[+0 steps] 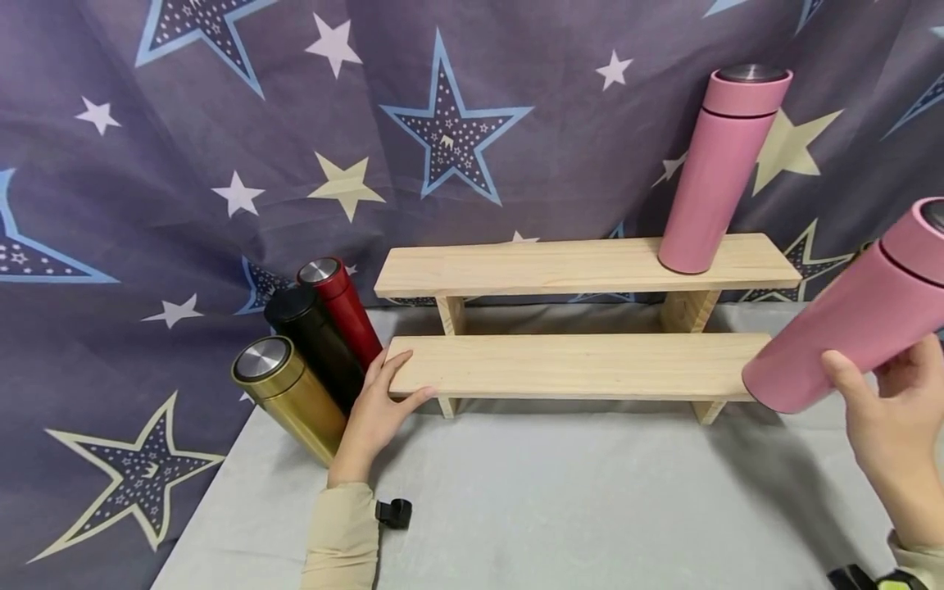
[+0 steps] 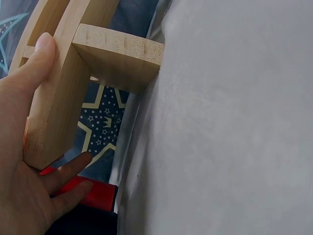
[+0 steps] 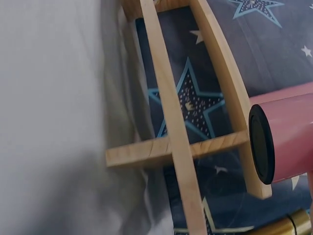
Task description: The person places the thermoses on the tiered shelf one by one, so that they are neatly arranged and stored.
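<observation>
My right hand (image 1: 896, 410) grips a pink thermos bottle (image 1: 848, 319) low on its body, tilted with its lid to the upper right. Its black base (image 3: 262, 144) shows in the right wrist view, beside the upper shelf's end. My left hand (image 1: 376, 410) holds the left end of the two-tier wooden shelf (image 1: 575, 365) at its lower board, thumb (image 2: 36, 61) along the front. Another pink thermos (image 1: 723, 172) stands upright on the right part of the upper board. Close to my left hand are gold (image 1: 295, 401), black (image 1: 317, 344) and red (image 1: 342, 307) thermoses.
A grey cloth (image 1: 560, 500) covers the table. Behind the shelf hangs a dark curtain (image 1: 516, 164) printed with stars. A gold cylinder (image 3: 286, 226) shows partly at the lower right of the right wrist view.
</observation>
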The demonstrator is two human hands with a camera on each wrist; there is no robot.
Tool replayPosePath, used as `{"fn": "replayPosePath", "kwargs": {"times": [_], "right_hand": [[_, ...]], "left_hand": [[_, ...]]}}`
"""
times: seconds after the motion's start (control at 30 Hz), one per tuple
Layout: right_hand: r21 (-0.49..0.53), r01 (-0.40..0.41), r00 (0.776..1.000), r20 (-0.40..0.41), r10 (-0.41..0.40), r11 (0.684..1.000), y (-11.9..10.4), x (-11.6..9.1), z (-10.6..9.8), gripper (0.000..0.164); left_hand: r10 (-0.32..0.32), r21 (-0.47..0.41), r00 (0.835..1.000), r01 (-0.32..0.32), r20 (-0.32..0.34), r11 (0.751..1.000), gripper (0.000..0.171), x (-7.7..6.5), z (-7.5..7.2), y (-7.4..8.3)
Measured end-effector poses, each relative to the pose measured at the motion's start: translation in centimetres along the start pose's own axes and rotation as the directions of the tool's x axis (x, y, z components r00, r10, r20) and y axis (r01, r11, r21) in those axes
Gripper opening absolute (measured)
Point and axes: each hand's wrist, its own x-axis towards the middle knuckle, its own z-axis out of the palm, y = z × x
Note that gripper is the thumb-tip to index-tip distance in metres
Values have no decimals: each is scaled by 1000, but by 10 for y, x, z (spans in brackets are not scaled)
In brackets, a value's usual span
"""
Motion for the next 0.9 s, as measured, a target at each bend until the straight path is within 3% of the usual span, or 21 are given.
{"fn": "replayPosePath", "kwargs": {"times": [0.27,0.4,0.53,0.9], "right_hand": [[140,55,998,4,-56,989,-1,14,31,49],[313,31,999,11,-36,949,-4,18,47,49],[368,15,999,31,-28,930,-8,22,60,48],[274,35,997,59,-53,961,-21,33,97,47]], "left_hand": [[7,5,1000,-7,0,1000,82,0,0,0],[6,11,1000,-6,0,1000,82,0,0,-1],[11,16,1000,-11,-2,1000,82,0,0,-1],[13,20,1000,-13,0,1000,81,-1,0,0]]}}
